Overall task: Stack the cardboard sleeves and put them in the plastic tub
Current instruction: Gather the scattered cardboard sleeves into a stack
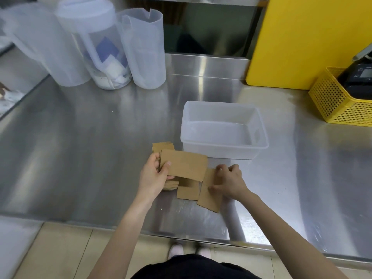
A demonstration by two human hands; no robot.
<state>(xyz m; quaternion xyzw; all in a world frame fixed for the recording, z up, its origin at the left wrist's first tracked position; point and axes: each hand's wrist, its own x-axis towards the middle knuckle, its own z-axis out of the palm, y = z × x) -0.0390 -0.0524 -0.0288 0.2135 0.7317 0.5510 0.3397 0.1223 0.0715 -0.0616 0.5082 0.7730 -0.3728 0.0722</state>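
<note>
A clear plastic tub [259,125] stands on the steel counter with nothing inside it. Just in front of it lie brown cardboard sleeves. My left hand [155,176] grips a flat stack of sleeves [185,165] by its left end, held a little above the counter. My right hand [229,182] presses its fingers on a loose sleeve [209,200] lying flat on the counter. Another loose sleeve [188,192] lies between the hands, partly under the held stack. More sleeves [163,147] sit behind the left hand.
Three tall translucent pitchers [141,49] stand at the back left. A yellow board [306,37] leans at the back right, beside a yellow perforated basket [334,101] with a black device in it. The counter's front edge [181,236] is near my body.
</note>
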